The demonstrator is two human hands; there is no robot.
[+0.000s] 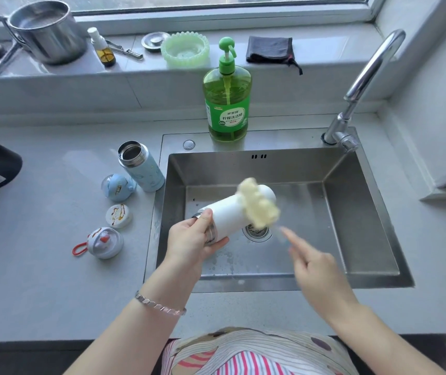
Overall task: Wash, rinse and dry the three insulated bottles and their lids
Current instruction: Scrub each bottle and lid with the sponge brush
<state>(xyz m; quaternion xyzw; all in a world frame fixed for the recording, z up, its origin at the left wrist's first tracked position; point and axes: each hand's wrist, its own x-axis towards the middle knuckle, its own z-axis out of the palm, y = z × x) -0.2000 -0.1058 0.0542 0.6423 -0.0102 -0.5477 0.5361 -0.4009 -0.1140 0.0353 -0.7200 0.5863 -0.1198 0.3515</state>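
Observation:
My left hand (192, 239) grips the white insulated bottle (232, 212) near its steel mouth and holds it tilted over the sink (365, 212). A yellow sponge head (259, 204) lies against the bottle's far end. My right hand (316, 269) is blurred, its index finger stretched toward the sponge; whether it holds a handle is unclear. A pale blue bottle (140, 166) stands open on the counter left of the sink. Beside it lie a blue lid (117, 186), a stained white lid (119, 215) and a grey lid with a red loop (104, 242).
A green dish soap bottle (227, 98) stands behind the sink and the faucet (365, 85) rises at the back right. On the window ledge are a steel pot (46, 31), a small spray bottle (102, 47), a green dish (185, 50) and a black cloth (270, 50).

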